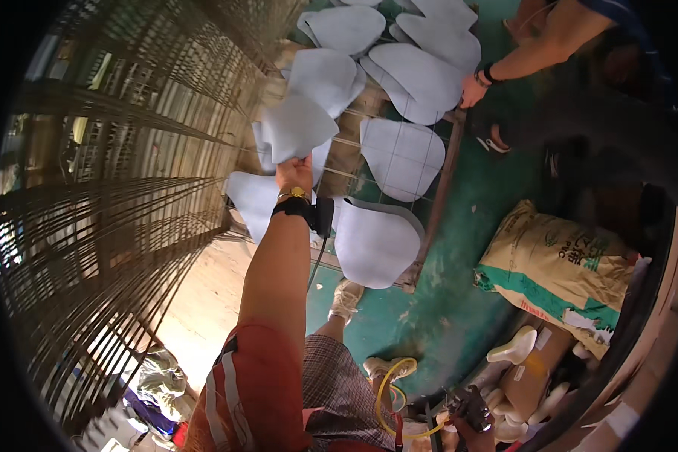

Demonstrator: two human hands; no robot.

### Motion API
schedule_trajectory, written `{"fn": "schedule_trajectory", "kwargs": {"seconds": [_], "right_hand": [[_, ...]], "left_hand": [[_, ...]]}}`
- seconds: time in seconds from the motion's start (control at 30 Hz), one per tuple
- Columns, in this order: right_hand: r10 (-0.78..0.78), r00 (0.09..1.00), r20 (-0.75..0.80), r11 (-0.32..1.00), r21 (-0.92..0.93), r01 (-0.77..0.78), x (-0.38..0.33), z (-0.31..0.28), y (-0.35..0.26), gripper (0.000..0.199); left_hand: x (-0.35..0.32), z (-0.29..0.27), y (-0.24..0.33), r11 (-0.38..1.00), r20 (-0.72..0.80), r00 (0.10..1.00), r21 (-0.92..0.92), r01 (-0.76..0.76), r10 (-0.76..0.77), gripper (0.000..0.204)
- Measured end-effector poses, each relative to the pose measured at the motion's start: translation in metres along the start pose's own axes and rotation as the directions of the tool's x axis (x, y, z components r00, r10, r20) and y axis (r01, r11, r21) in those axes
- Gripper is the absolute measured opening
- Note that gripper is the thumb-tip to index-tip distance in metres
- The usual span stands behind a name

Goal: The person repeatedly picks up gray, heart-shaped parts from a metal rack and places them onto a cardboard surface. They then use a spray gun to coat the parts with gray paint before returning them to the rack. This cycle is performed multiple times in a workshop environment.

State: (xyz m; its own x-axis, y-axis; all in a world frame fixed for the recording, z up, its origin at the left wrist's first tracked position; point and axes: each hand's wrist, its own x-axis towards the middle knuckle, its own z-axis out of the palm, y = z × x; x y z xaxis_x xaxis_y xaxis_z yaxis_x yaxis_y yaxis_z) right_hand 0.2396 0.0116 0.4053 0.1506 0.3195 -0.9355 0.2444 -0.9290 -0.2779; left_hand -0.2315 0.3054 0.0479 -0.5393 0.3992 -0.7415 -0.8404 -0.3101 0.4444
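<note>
Reaching out over a wire rack point(429, 197), the left hand point(294, 175) pinched the bottom edge of a pale blue sheet point(297, 128). Its fingers were pressed together on that edge, so the sheet hung up and away from the wrist, just above the rack. Maybe it was held by the edge so its flat face stayed free.

More pale sheets point(401, 154) lay flat on the rack, side by side, some with edges over each other. They looked spread out so each one got air, though that is a guess. One big sheet point(375, 245) sat at the near corner of the rack, just beside the wrist strap point(303, 207).

Down low, the right hand point(471, 422) was closed around a dark tool point(468, 405) with a yellow hose point(388, 392) curling from it. How the fingers lay on it was too small to tell.

Another person's hand point(472, 92) touched a sheet at the far side of the rack. A tan sack point(557, 267) lay on the green floor point(429, 316), and white foot shapes point(514, 348) sat in a box point(539, 373) near it. A big wire cage point(120, 188) stood on the left.
</note>
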Motion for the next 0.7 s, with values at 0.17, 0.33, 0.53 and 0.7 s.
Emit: {"fn": "schedule_trajectory", "kwargs": {"seconds": [0.17,0.33,0.53,0.7], "right_hand": [[0.085,0.996,-0.02,0.995,-0.053,-0.086,0.031,0.005,-0.004,0.046],[0.111,0.994,-0.006,0.99,-0.09,-0.111,0.051,0.005,0.001,0.047],[0.164,0.986,0.014,0.986,-0.018,-0.164,0.065,0.014,0.0,0.049],[0.022,0.997,0.077,0.998,-0.069,-0.017,0.069,0.034,-0.035,0.05]], "left_hand": [[0.04,-0.057,-0.047,0.991,-0.138,0.982,-0.001,0.132,-0.131,0.034],[0.048,-0.092,-0.068,0.975,-0.248,0.944,-0.002,0.222,-0.216,0.035],[0.05,-0.119,-0.068,0.863,-0.181,0.934,0.36,0.354,-0.308,0.027],[0.089,-0.196,-0.022,0.224,0.443,0.896,0.874,-0.431,-0.003,0.031]]}}
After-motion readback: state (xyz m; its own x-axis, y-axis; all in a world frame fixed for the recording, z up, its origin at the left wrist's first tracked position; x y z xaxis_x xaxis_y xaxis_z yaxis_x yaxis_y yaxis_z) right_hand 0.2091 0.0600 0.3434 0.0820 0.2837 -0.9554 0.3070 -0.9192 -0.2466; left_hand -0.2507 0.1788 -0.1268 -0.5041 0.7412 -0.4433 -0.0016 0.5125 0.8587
